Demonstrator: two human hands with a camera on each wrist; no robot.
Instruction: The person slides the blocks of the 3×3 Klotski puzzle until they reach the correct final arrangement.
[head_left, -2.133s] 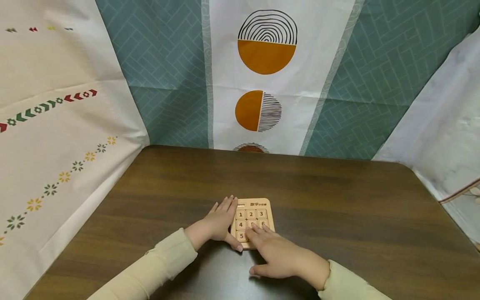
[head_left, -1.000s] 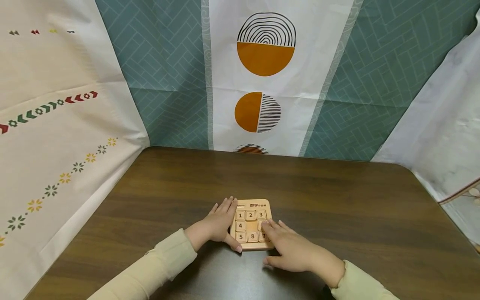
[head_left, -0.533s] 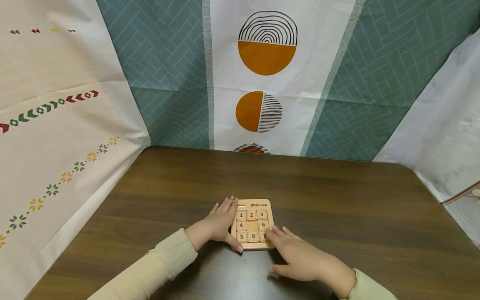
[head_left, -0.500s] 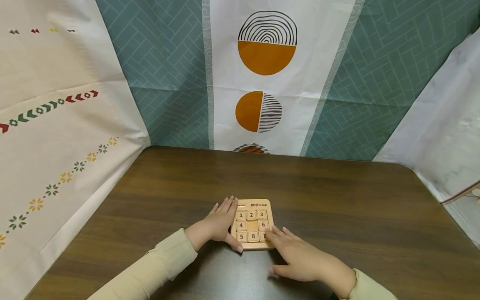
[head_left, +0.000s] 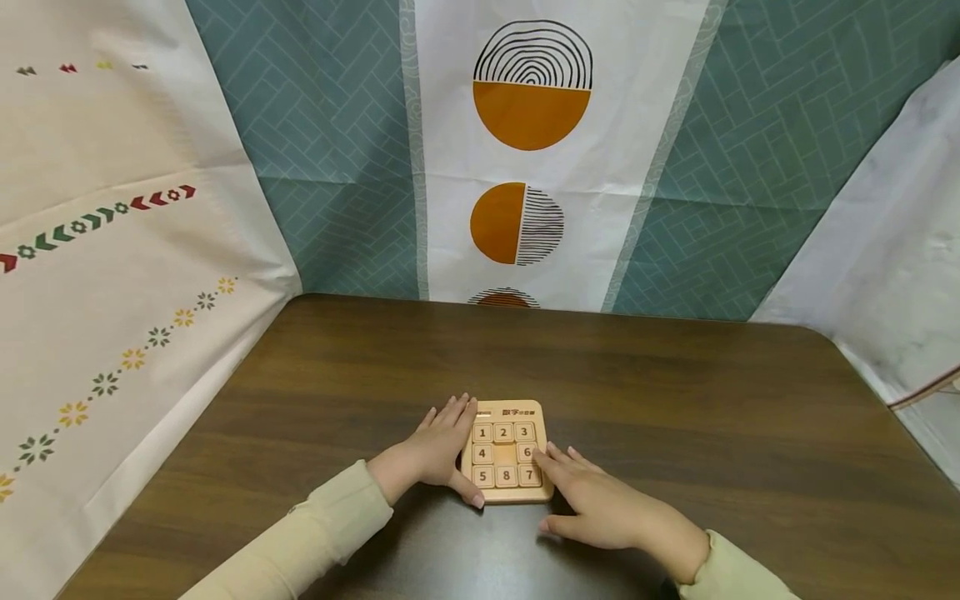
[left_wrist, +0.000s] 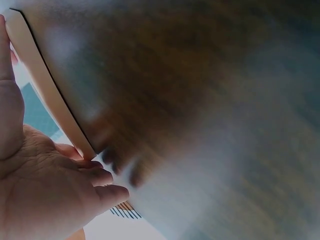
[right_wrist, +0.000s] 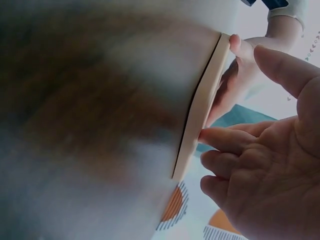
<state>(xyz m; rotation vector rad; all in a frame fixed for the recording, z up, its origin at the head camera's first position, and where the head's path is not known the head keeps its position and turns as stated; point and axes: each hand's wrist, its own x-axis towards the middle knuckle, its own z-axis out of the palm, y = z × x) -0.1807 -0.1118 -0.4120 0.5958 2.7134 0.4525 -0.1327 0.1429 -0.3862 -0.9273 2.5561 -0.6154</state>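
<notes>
A pale wooden number slide puzzle (head_left: 517, 495) lies flat on the table in the head view. Its tiles read 1, 2, 3 on top, 4, a gap and 6 in the middle, and 5, 8, 7 at the bottom. My left hand (head_left: 435, 446) rests along its left side, fingers straight at the far corner, thumb at the near corner. My right hand (head_left: 600, 500) lies at the right side, fingers extended, index fingertip beside the 6 tile (head_left: 527, 452). Both wrist views show the puzzle's thin edge, with the right index finger (right_wrist: 220, 137) right at it.
The dark wooden table (head_left: 637, 375) reaches back to a teal and white patterned cloth (head_left: 337, 167). A cream cloth with printed flowers (head_left: 135, 400) borders the left side, and a pale cloth (head_left: 892, 250) the right.
My right hand has moved right, off the middle of the puzzle to its edge. The centre cell, which held a partly covered tile, is now a gap. The left hand stayed put.
</notes>
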